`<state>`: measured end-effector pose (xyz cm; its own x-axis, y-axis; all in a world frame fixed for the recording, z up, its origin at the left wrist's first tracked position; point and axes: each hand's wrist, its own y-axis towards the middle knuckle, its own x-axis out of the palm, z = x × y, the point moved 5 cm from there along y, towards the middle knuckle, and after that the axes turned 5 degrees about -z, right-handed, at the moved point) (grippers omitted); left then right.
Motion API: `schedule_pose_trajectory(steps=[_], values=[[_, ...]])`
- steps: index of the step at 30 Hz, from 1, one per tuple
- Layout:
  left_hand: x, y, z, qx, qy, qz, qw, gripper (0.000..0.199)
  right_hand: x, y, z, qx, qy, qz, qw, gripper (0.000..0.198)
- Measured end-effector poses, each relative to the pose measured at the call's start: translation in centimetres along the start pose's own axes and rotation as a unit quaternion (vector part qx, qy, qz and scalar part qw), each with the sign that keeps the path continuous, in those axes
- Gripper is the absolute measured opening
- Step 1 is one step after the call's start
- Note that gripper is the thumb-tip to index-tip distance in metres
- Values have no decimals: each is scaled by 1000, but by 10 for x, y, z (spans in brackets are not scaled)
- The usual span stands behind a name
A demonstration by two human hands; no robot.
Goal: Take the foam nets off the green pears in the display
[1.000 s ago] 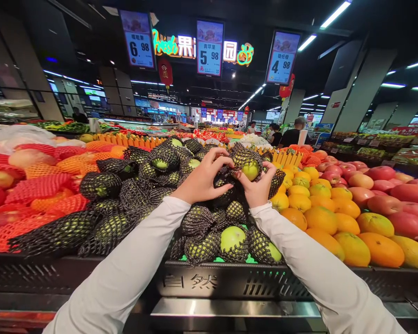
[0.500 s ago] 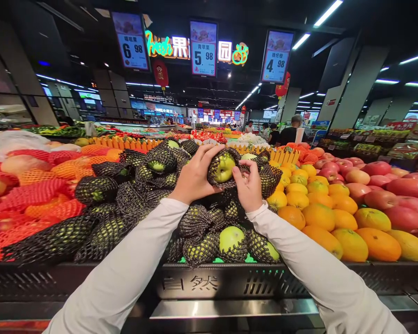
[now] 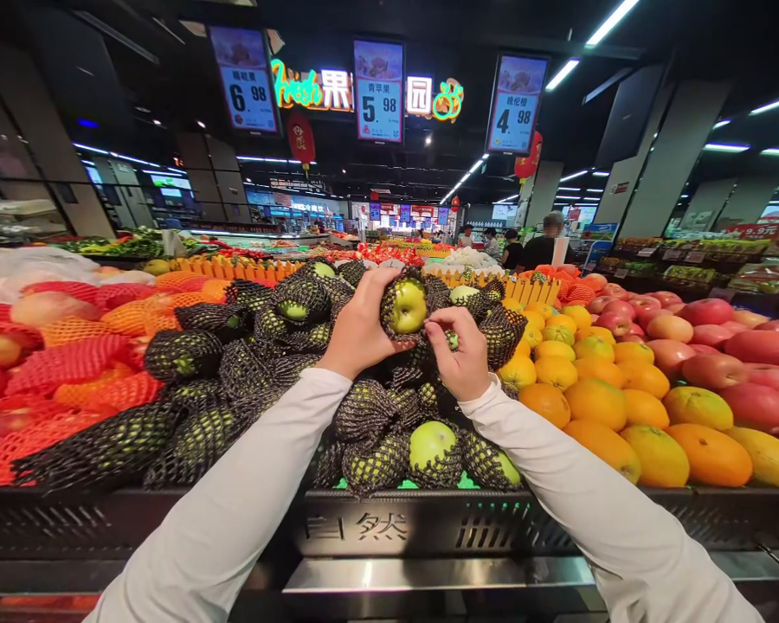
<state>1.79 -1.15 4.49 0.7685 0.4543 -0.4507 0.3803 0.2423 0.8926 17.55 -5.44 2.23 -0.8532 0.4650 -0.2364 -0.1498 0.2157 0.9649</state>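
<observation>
Supermarket fruit bin (image 3: 428,519): left hand (image 3: 357,333) cups netted apple (image 3: 408,306) upright, right hand (image 3: 466,363) fingers (image 3: 442,327) pinching its net clear.

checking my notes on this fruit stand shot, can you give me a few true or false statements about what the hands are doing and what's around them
1. The left hand holds a green apple in black foam netting. True.
2. The right hand holds an orange. False: it pinches black netting just below the apple.
3. Oranges lie to the right of the netted apples. True.
4. The sign above the apples reads 4.98. False: it reads 5.98.
5. The sleeves are black. False: they are white.
</observation>
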Motion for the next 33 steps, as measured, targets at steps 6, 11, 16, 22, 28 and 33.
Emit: schedule_pose_trajectory(steps=[6,11,16,22,28,33], values=[[-6,1,8,45,14,-13,999,78,-4,-2,4,48,33,32,998,20],[-1,1,17,88,-6,-95,992,78,-6,-1,7,58,-32,43,997,32],[2,2,13,76,-53,-76,993,80,-10,-1,-7,-49,-52,53,996,25],[1,0,1,45,-43,-32,998,76,0,1,-13,-89,-73,-51,992,36],[-3,-11,-34,-141,-52,119,981,90,13,0,24,78,-68,-170,980,56],[-5,-18,-50,-219,-174,241,929,82,38,-25,57,255,23,-394,883,67]])
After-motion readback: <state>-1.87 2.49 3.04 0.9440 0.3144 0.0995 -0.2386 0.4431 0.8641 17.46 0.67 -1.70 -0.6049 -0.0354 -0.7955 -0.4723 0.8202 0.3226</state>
